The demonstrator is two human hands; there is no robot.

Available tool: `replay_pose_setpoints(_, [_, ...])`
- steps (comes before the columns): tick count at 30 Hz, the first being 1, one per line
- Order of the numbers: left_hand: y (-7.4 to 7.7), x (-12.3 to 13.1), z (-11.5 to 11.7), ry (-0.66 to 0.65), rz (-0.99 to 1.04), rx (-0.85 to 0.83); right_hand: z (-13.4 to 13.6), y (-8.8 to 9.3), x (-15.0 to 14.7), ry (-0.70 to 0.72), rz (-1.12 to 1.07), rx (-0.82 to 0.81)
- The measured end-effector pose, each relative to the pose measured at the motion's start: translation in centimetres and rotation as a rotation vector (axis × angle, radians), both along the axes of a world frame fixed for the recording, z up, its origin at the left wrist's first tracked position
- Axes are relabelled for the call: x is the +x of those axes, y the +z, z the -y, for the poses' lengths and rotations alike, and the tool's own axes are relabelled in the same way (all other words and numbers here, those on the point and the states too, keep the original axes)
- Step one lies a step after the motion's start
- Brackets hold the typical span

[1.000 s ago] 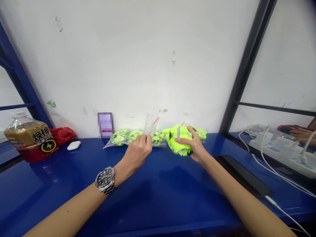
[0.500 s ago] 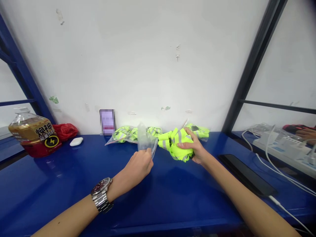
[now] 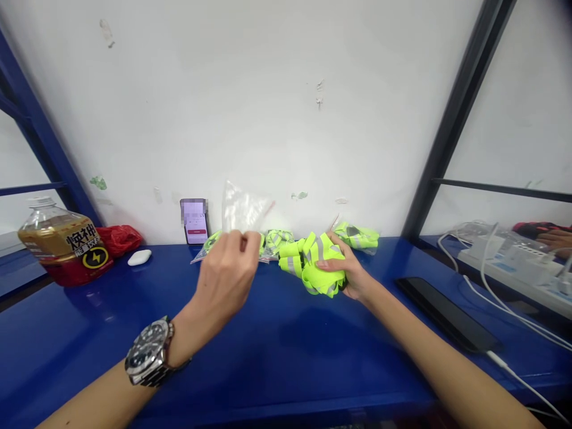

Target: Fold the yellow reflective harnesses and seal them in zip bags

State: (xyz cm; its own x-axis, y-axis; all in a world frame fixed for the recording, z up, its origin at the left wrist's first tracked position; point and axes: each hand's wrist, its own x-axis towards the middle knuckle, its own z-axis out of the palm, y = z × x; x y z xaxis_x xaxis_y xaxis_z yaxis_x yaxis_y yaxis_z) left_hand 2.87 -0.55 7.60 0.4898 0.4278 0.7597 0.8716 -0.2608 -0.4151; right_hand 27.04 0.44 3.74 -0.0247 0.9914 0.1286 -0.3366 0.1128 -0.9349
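My left hand (image 3: 230, 271), with a metal watch (image 3: 149, 351) on its wrist, pinches a clear plastic zip bag (image 3: 243, 205) that sticks up above the fingers and looks empty. In my right hand (image 3: 351, 268) is a bundled neon-yellow reflective strap (image 3: 319, 262) with grey stripes, held above the table with the fingers wrapped round it. Behind both hands, against the wall, lie several bagged neon-yellow bundles, one bagged bundle (image 3: 357, 235) at the right and another (image 3: 279, 238) near the middle. My left hand partly hides those on the left.
A large drink bottle (image 3: 65, 241), a red plastic bag (image 3: 118, 238) and a white earbud case (image 3: 140, 257) stand left on the blue table (image 3: 277, 357). One phone (image 3: 195, 221) leans on the wall. At right lie a charging phone (image 3: 447, 313), cables and a power strip (image 3: 522, 274).
My left hand has moved left and up with the clear bag, which now stands higher against the wall, apart from the strap. My right hand with the strap has shifted slightly left.
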Motion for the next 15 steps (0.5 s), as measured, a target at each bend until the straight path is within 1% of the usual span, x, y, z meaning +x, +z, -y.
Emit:
replay_pose_setpoints(2, [-1.7,0.4,0.0,-0.035,-0.070,-0.265,0.0,0.0,0.1,0.001,0.012,0.005])
replay_pose_setpoints(4, [-3.8,0.8,-0.2,-0.027,-0.089,-0.504,0.0,-0.1,0.3,0.006,0.016,0.000])
replay_pose_setpoints(6, [-5.1,1.1,-0.5,-0.029,-0.041,-0.649,-0.1,-0.3,0.4,0.037,0.016,0.009])
replay_pose_setpoints(7, [-5.5,1.2,-0.7,-0.036,0.001,-0.683,-0.2,-0.4,0.4,0.052,0.016,0.011])
replay_pose_setpoints(9, [-5.5,1.3,-0.9,-0.073,0.099,-0.690,-0.3,-0.7,0.2,0.073,0.008,0.008])
replay_pose_setpoints(13, [-4.6,1.3,-0.8,-0.222,0.212,-0.630,-0.2,-0.9,-0.9,0.108,-0.016,0.010])
replay_pose_setpoints(15, [-4.5,1.3,-0.7,-0.260,0.242,-0.581,-0.1,-0.8,-1.5,0.131,0.002,0.004])
